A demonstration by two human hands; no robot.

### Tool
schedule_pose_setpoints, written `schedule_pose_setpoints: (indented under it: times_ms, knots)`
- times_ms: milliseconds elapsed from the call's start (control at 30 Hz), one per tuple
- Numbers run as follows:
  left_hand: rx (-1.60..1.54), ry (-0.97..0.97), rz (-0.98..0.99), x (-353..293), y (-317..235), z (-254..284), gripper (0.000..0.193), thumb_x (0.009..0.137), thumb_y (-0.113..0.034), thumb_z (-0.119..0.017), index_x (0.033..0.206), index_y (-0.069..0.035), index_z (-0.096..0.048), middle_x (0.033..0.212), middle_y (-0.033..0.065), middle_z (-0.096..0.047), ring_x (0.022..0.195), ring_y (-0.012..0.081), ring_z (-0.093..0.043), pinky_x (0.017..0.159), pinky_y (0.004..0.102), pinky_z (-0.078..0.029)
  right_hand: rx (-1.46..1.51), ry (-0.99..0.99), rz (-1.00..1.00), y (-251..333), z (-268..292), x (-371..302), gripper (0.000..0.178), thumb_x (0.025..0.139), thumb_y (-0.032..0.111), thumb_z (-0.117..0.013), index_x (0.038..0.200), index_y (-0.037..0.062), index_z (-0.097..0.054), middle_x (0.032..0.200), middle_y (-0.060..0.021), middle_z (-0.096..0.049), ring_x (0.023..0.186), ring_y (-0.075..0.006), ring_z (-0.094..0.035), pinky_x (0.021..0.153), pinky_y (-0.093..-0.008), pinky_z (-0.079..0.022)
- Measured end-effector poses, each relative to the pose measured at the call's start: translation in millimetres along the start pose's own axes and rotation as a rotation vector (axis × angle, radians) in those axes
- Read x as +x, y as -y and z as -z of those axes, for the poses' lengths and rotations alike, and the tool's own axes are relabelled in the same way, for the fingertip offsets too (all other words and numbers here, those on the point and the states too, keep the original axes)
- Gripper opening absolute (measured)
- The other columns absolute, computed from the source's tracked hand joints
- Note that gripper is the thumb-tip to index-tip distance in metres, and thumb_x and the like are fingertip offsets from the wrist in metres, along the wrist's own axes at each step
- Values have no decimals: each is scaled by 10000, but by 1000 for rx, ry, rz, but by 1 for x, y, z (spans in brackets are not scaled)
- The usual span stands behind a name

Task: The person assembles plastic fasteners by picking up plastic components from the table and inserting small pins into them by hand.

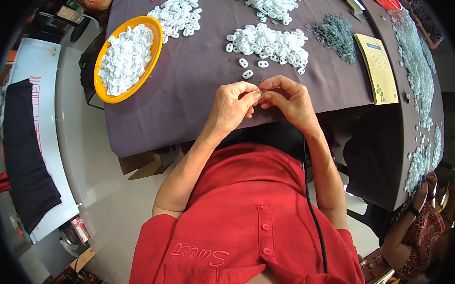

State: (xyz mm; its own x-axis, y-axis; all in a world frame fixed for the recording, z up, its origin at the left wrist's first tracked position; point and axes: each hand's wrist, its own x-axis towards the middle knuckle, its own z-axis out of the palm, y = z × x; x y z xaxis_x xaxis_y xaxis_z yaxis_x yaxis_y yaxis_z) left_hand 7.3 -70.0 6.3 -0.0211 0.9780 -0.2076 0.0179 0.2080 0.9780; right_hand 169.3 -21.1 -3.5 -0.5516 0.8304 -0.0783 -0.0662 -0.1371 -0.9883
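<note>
Where left grip (229, 105) meets right (293, 102), a piece (262, 93) sits

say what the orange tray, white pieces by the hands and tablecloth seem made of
Orange tray: probably plastic, smooth, by its even colour and clean rim. White pieces: likely moulded plastic, semi-gloss, given their uniform rounded shapes and holes. Tablecloth: seemingly fabric, matte, showing soft creases and drape.

Small greyish piece (261, 93), mostly hidden, pinched between fingertips (256, 95)

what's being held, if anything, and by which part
The left hand and right hand pinch something tiny at their fingertips; what it is, and which part is gripped, cannot be told.
</note>
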Motion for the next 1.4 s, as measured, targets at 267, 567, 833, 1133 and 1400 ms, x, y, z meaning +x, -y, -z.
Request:
schedule_pose_setpoints:
  times_ms: [267, 567, 833, 1133, 1400]
  knots:
    - [-1, -15, -20, 0, 4, -2, 115, 829, -109, -596, 824, 0, -634, 653, -6, -586, 496, 32, -496, 455, 181, -434, -70, -5, 13, -1, -4, 3, 41, 822, -9, -547, 829, -27, -583, 785, -61, -621, 702, -94, -599, 615, -213, -504]
    - [-156, -47, 15, 1, 10, 5, 116, 827, -120, -607, 830, -6, -622, 645, 9, -573, 498, 50, -516, 452, 191, -449, -464, -77, 8, 27, 7, 30, 102, 801, 12, -576, 888, 13, -628, 755, -31, -591, 586, -96, -537, 541, -226, -444]
    - [-307, -90, 40, 3, 13, 5, 128, 824, -120, -608, 848, 6, -615, 662, 29, -582, 494, 67, -530, 447, 198, -460, -1122, -137, 347, 7, 6, 51, 141, 758, 88, -611, 896, 65, -610, 791, -122, -552, 710, -307, -568, 615, -389, -448]
    - [-270, -88, 68, 6, 8, 1, 140, 815, -132, -619, 851, 4, -618, 660, 31, -584, 490, 64, -527, 435, 192, -453, -929, -165, 369, 3, 11, 45, 153, 746, 56, -615, 896, 49, -584, 764, -106, -576, 653, -256, -574, 591, -331, -456]
    - [-280, -42, 38, 6, -3, -10, 132, 819, -121, -610, 851, 6, -618, 660, 36, -585, 491, 71, -531, 434, 194, -451, 221, -176, -109, 16, 15, 10, 159, 827, 102, -592, 968, 35, -557, 747, -27, -571, 593, -91, -558, 537, -210, -463]
